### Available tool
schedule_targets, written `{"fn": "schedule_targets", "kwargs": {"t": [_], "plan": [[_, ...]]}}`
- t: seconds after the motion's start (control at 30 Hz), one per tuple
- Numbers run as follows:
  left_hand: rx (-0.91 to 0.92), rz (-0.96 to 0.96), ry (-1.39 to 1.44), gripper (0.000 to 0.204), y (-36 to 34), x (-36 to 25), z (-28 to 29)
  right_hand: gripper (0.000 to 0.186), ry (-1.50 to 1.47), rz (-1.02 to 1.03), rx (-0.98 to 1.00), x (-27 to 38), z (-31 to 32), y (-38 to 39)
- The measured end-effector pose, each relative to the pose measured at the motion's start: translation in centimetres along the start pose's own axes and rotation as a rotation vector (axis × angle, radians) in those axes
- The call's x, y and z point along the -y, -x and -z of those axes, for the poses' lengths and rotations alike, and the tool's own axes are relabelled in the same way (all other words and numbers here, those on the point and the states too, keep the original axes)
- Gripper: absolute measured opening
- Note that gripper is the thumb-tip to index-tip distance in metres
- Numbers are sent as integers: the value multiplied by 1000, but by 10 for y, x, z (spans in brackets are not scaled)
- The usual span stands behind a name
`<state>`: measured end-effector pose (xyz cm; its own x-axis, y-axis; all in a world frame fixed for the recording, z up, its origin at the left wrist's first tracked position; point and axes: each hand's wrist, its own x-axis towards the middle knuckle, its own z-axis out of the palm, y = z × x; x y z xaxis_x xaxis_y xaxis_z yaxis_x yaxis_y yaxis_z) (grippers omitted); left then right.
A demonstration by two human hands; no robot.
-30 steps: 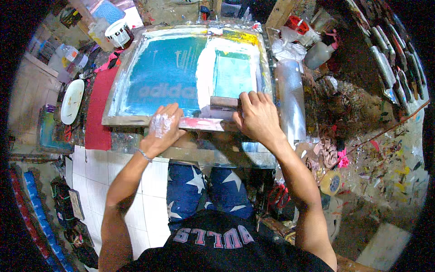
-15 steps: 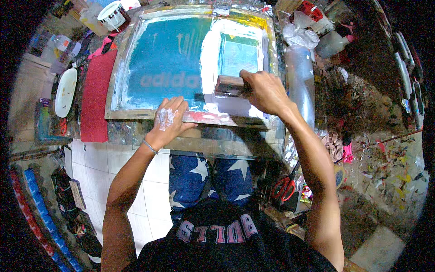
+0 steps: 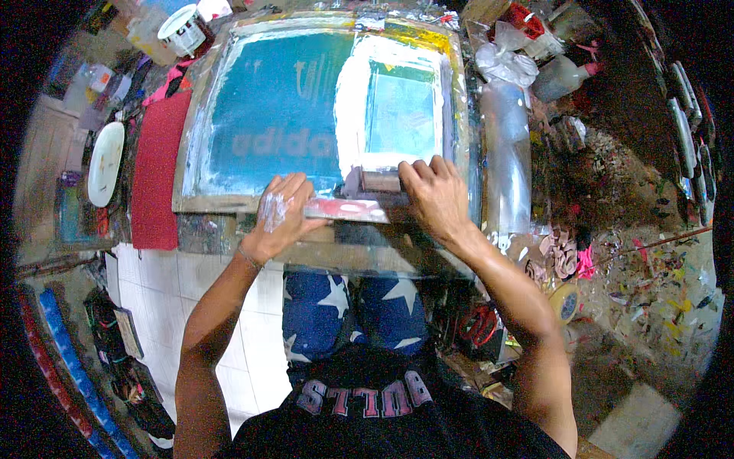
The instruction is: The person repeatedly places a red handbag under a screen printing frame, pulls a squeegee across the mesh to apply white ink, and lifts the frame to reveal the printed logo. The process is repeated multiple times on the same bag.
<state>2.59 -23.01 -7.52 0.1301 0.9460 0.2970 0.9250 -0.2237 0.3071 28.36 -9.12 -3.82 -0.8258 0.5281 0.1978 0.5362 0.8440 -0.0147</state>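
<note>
A wood-edged printing screen point(image 3: 275, 99) with teal mesh lies in front of me. On its right half, white paint surrounds a paler window. My right hand point(image 3: 437, 200) is closed round a squeegee point(image 3: 381, 180), whose wooden handle shows to the left of the fingers. The squeegee is at the near end of the screen, below the pale window. My left hand point(image 3: 280, 213) grips the near edge of the frame, fingers on top and thumb in front. White paint smears its back. The squeegee's blade is hidden.
A red pad point(image 3: 160, 172) and a white oval dish point(image 3: 106, 164) are left of the screen. A paint-stained tub point(image 3: 183, 32) stands at the far left. To the right are a clear plastic roll point(image 3: 507, 153), a bottle point(image 3: 558, 78) and red-handled scissors point(image 3: 479, 325).
My right hand has drawn the squeegee toward me, from just below the pale window to the near edge of the screen. My left hand stays on the frame.
</note>
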Motion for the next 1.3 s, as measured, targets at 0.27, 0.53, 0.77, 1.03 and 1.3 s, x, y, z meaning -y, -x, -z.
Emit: {"fn": "schedule_targets", "kwargs": {"t": [0.27,0.53,0.77,1.03,1.3], "plan": [[56,49,22,54,0,3,1,21,124,-78,-101,-99,-28,-137],[141,100,-11,54,4,6,-4,28,53,-48,-118,-141,-17,-211],[110,88,29,50,1,5,-1,24,1,-26,-5,-100,-19,-150],[-6,36,51,48,3,1,-1,15,-53,-41,4,-6,12,-17],[-44,78,8,50,-4,-12,11,28,49,-40,-63,11,31,-8]]}}
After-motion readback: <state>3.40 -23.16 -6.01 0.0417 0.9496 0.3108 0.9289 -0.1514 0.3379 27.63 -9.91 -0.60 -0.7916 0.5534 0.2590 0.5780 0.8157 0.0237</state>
